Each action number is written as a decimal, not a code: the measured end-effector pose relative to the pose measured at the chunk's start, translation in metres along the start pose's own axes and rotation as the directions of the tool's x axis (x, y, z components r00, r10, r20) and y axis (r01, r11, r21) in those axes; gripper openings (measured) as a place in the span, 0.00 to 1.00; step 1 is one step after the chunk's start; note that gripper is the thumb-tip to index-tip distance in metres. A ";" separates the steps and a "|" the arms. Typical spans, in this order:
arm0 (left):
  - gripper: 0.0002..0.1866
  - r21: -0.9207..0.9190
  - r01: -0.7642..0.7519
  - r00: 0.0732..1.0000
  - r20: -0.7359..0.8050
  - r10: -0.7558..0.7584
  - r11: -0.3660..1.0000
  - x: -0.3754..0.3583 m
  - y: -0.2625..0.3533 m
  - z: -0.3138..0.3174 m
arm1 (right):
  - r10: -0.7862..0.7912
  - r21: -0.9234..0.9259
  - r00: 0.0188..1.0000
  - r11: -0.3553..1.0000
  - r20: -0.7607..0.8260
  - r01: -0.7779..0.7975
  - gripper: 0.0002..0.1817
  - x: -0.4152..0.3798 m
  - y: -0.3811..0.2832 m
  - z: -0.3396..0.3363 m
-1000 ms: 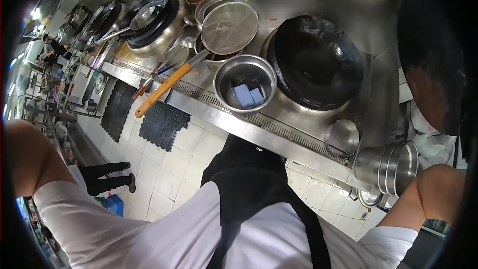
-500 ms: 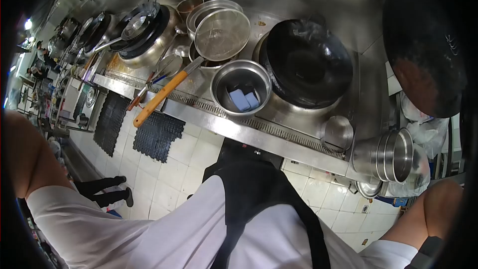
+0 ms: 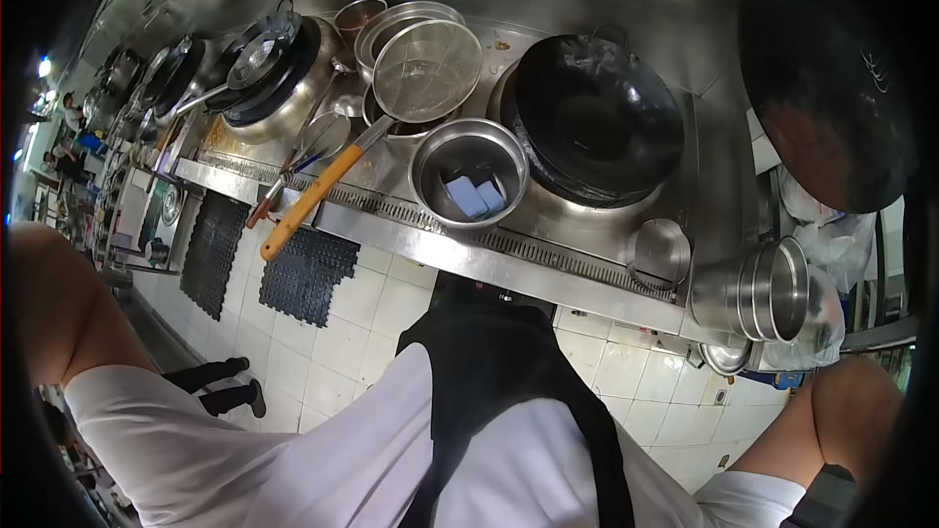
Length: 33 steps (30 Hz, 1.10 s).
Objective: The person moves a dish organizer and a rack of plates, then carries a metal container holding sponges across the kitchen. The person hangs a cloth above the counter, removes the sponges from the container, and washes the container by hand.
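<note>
Neither of my hands shows; both bent arms rise at the sides and leave the view at its dark edges. In front of me on the steel range [image 3: 440, 235] stands a steel pot [image 3: 425, 181] holding two light blue blocks [image 3: 472, 198]. Behind it to the left, a round mesh strainer [image 3: 427, 71] rests across metal bowls, its wooden handle [image 3: 311, 207] jutting over the front edge. A large black wok [image 3: 597, 117] sits right of the pot.
Stacked steel pots [image 3: 748, 290] lie tipped at the range's right corner, beside a small round metal container [image 3: 658, 254]. A dark wok-shaped pan [image 3: 822, 88] stands upright at the far right. Black rubber mats [image 3: 308, 272] cover part of the floor. Another person's legs [image 3: 220, 386] show at lower left.
The view has shifted slightly, so the range and its contents appear a little further left. The pot, strainer and wok keep their places. My arms stay raised at the sides.
</note>
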<state>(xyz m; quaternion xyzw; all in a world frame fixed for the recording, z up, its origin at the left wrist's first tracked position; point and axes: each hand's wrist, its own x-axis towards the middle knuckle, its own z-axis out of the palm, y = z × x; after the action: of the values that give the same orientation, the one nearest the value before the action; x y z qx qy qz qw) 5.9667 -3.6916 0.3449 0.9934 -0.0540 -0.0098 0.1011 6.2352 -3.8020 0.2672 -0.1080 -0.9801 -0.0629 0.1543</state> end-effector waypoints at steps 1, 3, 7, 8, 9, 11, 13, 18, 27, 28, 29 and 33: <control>0.21 0.009 -0.004 1.000 0.002 0.004 1.000 0.000 0.000 -0.001 | 0.001 -0.010 1.000 1.000 0.005 -0.001 0.19 0.002 -0.001 -0.001; 0.21 0.007 -0.012 1.000 0.017 0.011 1.000 0.003 0.001 -0.003 | 0.007 -0.017 1.000 1.000 -0.004 -0.007 0.19 0.001 -0.004 -0.002; 0.20 0.014 -0.023 0.999 0.031 0.023 1.000 0.008 -0.001 -0.004 | 0.020 -0.028 1.000 0.999 -0.005 -0.020 0.20 0.000 -0.009 -0.004; 0.20 0.011 -0.028 0.999 0.037 0.027 1.000 0.010 -0.002 -0.003 | 0.023 -0.030 1.000 0.999 -0.007 -0.023 0.20 -0.001 -0.010 -0.004; 0.20 0.007 -0.029 0.999 0.042 0.029 1.000 0.011 -0.003 -0.002 | 0.028 -0.029 1.000 0.999 -0.005 -0.028 0.20 -0.002 -0.011 -0.004; 0.20 0.003 -0.036 0.998 0.055 0.036 0.999 0.015 -0.005 -0.002 | 0.035 -0.023 0.999 0.999 -0.017 -0.035 0.20 -0.004 -0.012 -0.004; 0.19 -0.004 -0.044 0.997 0.061 0.044 0.999 0.018 -0.009 -0.001 | 0.043 -0.019 0.999 0.999 -0.015 -0.044 0.20 -0.005 -0.011 -0.004; 0.18 0.001 -0.041 0.997 0.065 0.041 0.999 0.022 -0.012 -0.003 | 0.055 -0.010 0.998 0.998 -0.028 -0.055 0.20 -0.008 -0.013 -0.003; 0.17 0.017 -0.023 0.998 0.061 0.022 1.000 0.026 -0.019 0.009 | 0.063 -0.005 0.998 0.998 -0.030 -0.063 0.20 -0.019 -0.010 0.003; 0.16 0.034 -0.019 0.998 0.059 0.017 0.999 0.025 -0.018 0.012 | 0.061 -0.020 0.998 0.998 -0.026 -0.061 0.20 -0.021 -0.011 0.004; 0.16 0.042 -0.019 0.998 0.056 0.016 0.999 0.023 -0.017 0.010 | 0.058 -0.024 0.998 0.998 -0.025 -0.059 0.20 -0.022 -0.011 0.004; 0.15 0.035 -0.006 0.998 0.065 0.004 0.999 0.025 -0.018 0.010 | 0.054 -0.013 0.998 0.998 -0.035 -0.055 0.20 -0.027 -0.010 0.004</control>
<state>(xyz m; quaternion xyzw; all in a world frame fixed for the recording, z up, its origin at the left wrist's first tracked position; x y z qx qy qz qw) 5.9934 -3.6789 0.3310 0.9940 -0.0598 -0.0408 0.0816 6.2569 -3.8164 0.2537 -0.1346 -0.9735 -0.0675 0.1721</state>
